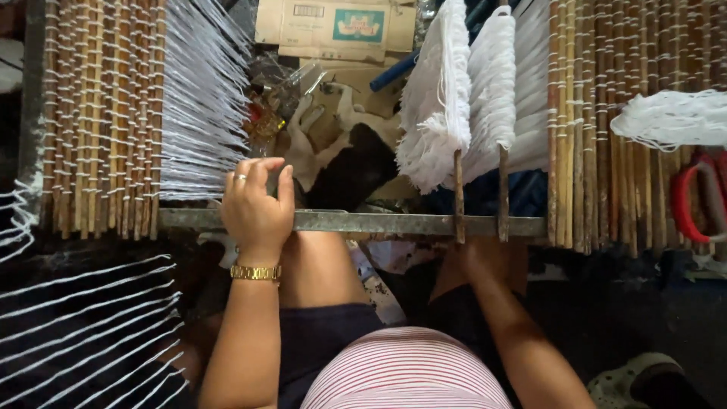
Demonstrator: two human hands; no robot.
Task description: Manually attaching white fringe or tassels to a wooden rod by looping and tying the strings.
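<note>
My left hand [257,204], with a ring and a gold wristwatch, lies on a grey metal bar [379,223], its fingers curled over the far edge. It sits right beside the white threads [201,98] that fan out from a mat of brown sticks [98,113]. My right hand [481,257] reaches under the bar below two upright wooden pegs [458,197]; its fingers are hidden. Thick white thread bundles [435,106] hang on those pegs. A second stick mat [606,113] stands on the right.
Red-handled scissors [693,201] and a loose white thread bundle [666,117] lie on the right mat. Cardboard boxes [333,30] and a white and black animal shape [344,155] sit beyond the bar. More white threads [91,326] stretch at lower left. A sandalled foot [644,379] is at lower right.
</note>
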